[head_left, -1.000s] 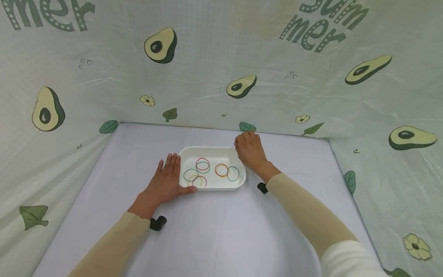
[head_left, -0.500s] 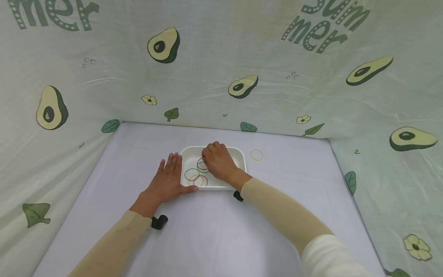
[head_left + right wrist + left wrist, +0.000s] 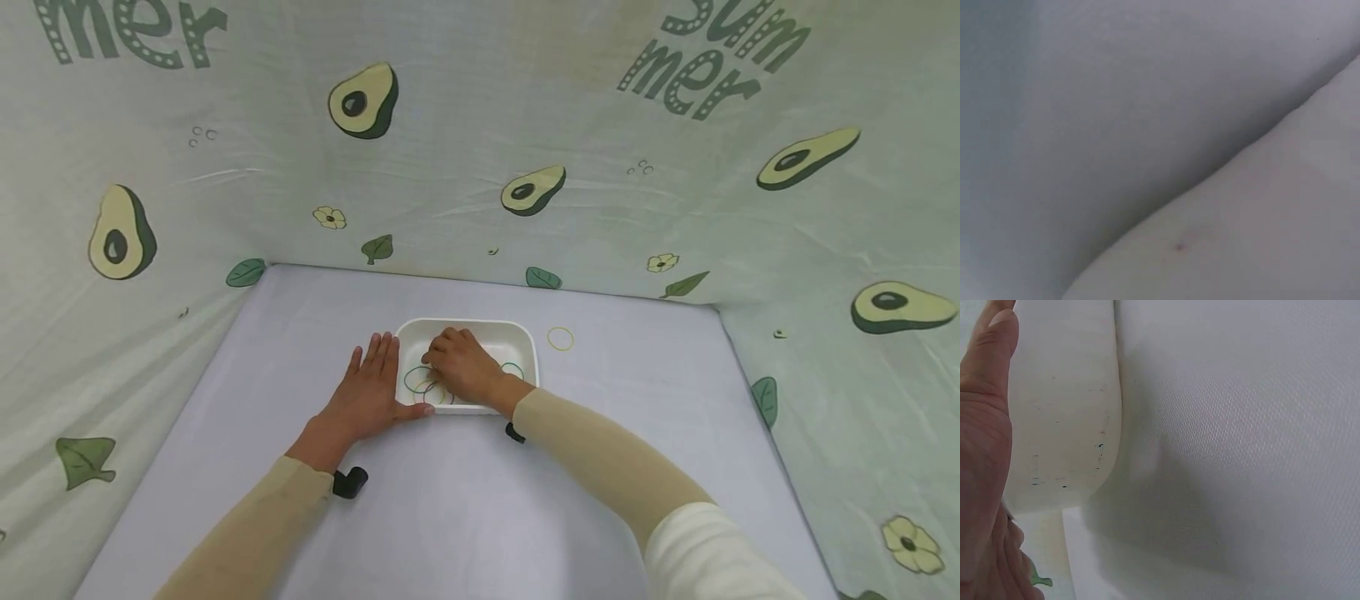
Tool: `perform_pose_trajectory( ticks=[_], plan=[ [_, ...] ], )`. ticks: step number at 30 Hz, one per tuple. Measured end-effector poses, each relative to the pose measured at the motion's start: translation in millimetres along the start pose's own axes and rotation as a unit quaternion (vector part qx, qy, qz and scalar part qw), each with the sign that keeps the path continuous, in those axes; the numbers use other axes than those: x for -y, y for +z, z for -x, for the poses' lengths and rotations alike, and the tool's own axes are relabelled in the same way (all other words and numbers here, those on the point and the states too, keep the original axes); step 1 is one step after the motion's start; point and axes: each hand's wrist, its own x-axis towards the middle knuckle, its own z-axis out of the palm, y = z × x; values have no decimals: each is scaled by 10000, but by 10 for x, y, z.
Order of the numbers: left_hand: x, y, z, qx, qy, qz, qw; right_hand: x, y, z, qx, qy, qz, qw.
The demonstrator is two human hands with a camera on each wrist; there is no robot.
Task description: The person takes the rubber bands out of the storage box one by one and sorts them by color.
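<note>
A white tray (image 3: pixel 504 335) holds several thin coloured rubber bands, including a green rubber band (image 3: pixel 406 380) at the left and another green rubber band (image 3: pixel 513 363) partly behind the right wrist. My left hand (image 3: pixel 365 393) lies flat along the tray's left side, fingers straight, thumb at its front rim. The left wrist view has that hand (image 3: pixel 985 462) against the tray's outer wall (image 3: pixel 1063 425). Inside the tray, my right hand (image 3: pixel 467 367) reaches down with bent fingers, covering some bands. Whether it pinches one is hidden. Only blurred pale surfaces appear in the right wrist view.
A yellow rubber band (image 3: pixel 549 338) lies on the white table (image 3: pixel 480 500), right of the tray. Behind and beside the table hangs an avocado-print sheet (image 3: pixel 442 108). Black wrist cameras (image 3: pixel 351 482) sit below both hands.
My right hand left the table beyond the tray's right end and moved left into the tray, then slightly lower. The yellow band came into sight on the table. My left hand stayed put.
</note>
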Motion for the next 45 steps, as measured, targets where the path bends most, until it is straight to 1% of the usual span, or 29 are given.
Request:
perform_pose_trajectory(
  ticks=[5,9,15,19,25,30,36,42,45],
  plan=[
    [-3,1,-2,21,3,-23,10000,-8,44,-4,-97,-305,56,9995],
    [2,8,-6,23,-9,-39,10000,-1,58,-26,-35,-564,159,9983],
    [10,19,-8,11,-15,-31,10000,0,74,-57,213,-854,696,9937],
    [10,17,-11,-29,-10,10,10000,-10,91,-70,241,-973,906,9908],
    [2,-2,-5,-37,10,33,10000,-23,112,-83,215,-1030,890,9905],
    [4,2,-3,-53,54,8,10000,-17,113,-85,364,-1002,827,9909],
    [-11,2,6,-80,75,-27,9999,-2,73,-67,568,-1031,981,9882],
    [-13,5,8,-99,43,-47,9999,-6,65,-58,808,-1016,1001,9865],
    [-19,-2,14,-96,19,-56,9999,-10,58,-58,781,-1043,1206,9841]
  ],
)
